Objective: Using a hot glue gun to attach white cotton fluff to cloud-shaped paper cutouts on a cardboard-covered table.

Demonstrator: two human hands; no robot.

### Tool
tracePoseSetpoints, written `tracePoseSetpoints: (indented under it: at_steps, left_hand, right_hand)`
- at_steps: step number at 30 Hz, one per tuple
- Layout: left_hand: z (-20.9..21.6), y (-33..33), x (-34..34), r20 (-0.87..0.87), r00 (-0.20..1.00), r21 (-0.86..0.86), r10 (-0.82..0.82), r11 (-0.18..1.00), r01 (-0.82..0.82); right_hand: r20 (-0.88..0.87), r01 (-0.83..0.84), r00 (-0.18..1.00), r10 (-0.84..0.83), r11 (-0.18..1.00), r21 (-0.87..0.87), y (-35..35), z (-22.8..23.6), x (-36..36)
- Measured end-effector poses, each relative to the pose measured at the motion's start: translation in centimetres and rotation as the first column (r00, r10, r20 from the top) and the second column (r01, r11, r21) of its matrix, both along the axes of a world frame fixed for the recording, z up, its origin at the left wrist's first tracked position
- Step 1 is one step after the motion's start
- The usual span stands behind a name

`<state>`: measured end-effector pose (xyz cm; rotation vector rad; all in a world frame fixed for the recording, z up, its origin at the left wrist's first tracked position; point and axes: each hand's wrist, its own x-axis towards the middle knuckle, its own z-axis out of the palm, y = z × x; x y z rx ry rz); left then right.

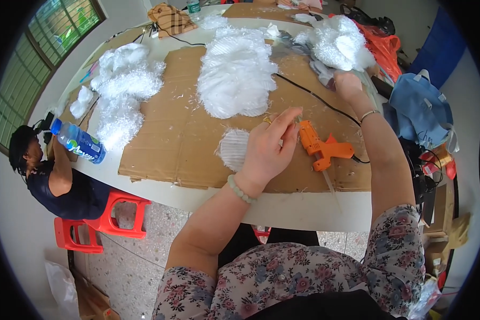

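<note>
Near the table [304,205] edge, we see the left hand [269,146] pinching a small thin piece between fingertips, just over a round white fringed disc [234,148] lying on the cardboard sheet [176,133]. The piece is too small to tell apart clearly. Just beside it rests an orange glue gun [322,148], its black cord [314,97] running away across the cardboard. The disc looks feather-light, soft and easily crushed, so we judge it best lifted by its rim with a gentle pinch. Farther off, the right hand [348,84] reaches into a fluffy white heap [337,42]; we cannot tell whether it grips anything. Larger white piles [237,74] lie beyond.
</note>
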<state>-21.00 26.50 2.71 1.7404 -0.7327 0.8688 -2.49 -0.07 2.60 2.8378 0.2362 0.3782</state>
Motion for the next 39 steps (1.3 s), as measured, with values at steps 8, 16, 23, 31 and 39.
tracePoseSetpoints:
  at_steps: [8,16,23,31,39]
  left_hand:
    - [0.1,0.1,0.0,-0.128,0.991,-0.048,-0.023,0.999,0.016]
    - [-0.6,0.0,0.4,-0.156,0.986,-0.097,-0.049,0.995,0.034]
    - [-1.2,0.2,0.9,-0.231,0.971,-0.14,-0.055,0.99,0.023]
    - [-0.1,0.7,1.1,-0.502,0.8,-0.482,-0.328,0.874,0.056]
    - [-0.4,1.8,1.6,-0.409,0.723,-0.767,-0.557,0.639,0.059]
  right_hand:
    - [0.151,-0.012,0.988,0.019,0.999,-0.044,0.3,4.0,-2.2]
    - [0.331,-0.001,0.931,-0.154,0.905,0.425,-1.0,5.7,-3.2]
    - [0.255,-0.22,0.966,-0.029,0.421,0.88,-0.2,5.2,-5.4]
    - [0.134,-0.07,0.947,0.291,-0.22,0.973,7.2,5.3,-13.2]
    - [0.106,-0.048,0.856,0.505,-0.127,0.991,9.7,3.9,-16.1]
